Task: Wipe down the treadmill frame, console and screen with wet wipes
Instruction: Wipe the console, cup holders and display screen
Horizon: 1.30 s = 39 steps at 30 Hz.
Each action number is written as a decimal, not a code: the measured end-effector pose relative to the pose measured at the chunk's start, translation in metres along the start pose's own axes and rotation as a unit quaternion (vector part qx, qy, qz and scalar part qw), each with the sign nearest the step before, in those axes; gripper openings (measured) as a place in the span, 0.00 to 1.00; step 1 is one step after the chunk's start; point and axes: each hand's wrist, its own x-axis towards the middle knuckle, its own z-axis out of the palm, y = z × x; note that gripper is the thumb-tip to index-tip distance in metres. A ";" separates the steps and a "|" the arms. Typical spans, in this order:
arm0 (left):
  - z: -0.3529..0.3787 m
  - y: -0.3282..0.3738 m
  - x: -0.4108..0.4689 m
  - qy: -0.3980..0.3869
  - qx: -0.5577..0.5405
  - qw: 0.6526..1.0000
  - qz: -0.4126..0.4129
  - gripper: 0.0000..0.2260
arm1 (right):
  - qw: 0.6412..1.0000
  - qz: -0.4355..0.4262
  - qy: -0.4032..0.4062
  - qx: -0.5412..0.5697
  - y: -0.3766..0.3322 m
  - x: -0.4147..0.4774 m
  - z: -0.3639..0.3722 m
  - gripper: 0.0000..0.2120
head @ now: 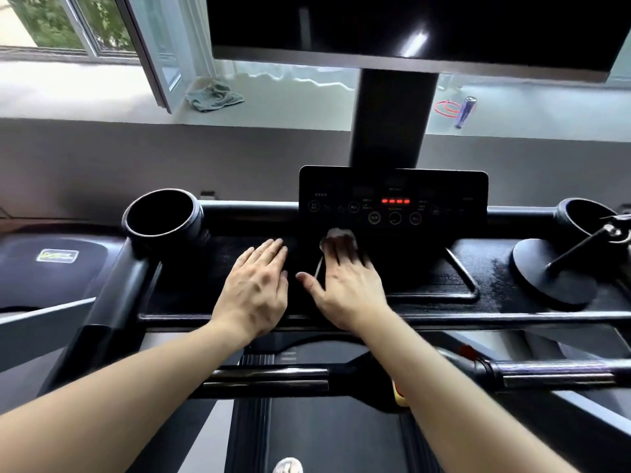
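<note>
The black treadmill console tray (454,268) lies across the middle of the view, with the touch panel (392,196) and its red lit digits behind it. Above hangs the dark screen (409,25) on a black post (392,117). My right hand (345,285) presses a white wet wipe (338,235) flat onto the tray just below the panel; the fingers are straight and blurred by motion. My left hand (256,288) rests flat on the tray beside it, fingers straight, holding nothing.
Round cup holders sit at the left (160,216) and right (584,213) ends of the console. A black disc-based stand (553,274) occupies the tray's right side. Handlebars (266,377) cross below my arms. A grey cloth (215,95) and a bottle (466,110) lie on the windowsill.
</note>
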 end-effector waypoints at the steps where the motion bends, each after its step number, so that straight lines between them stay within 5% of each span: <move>1: 0.000 -0.001 -0.001 -0.002 0.000 1.000 0.000 0.32 | 1.000 -0.014 -0.001 0.015 -0.010 -0.008 0.003 0.45; 6: 0.000 -0.002 0.000 -0.005 0.008 1.000 0.005 0.31 | 0.998 -0.069 -0.002 0.001 -0.003 -0.014 -0.004 0.42; 15: 0.002 -0.002 -0.001 0.003 0.010 1.000 0.004 0.30 | 0.980 0.177 -0.037 -0.088 0.134 -0.040 -0.030 0.47; 19: 0.001 0.003 -0.001 0.007 0.010 1.000 -0.005 0.31 | 0.958 0.268 -0.042 -0.089 0.111 -0.034 -0.035 0.52; 22: 0.001 0.003 0.000 0.004 0.017 1.000 -0.005 0.32 | 0.975 0.213 -0.006 -0.057 0.059 -0.025 -0.017 0.56; 26: 0.001 0.001 0.000 0.003 0.016 1.000 0.003 0.32 | 0.998 0.056 -0.002 0.032 -0.011 -0.021 0.000 0.49; 30: 0.001 -0.001 0.000 0.005 0.013 1.000 0.002 0.31 | 1.000 -0.022 -0.014 0.008 0.002 -0.020 -0.005 0.43; 39: 0.002 -0.001 -0.001 0.008 0.006 1.000 -0.007 0.31 | 0.970 0.217 -0.034 -0.101 0.114 -0.061 -0.029 0.52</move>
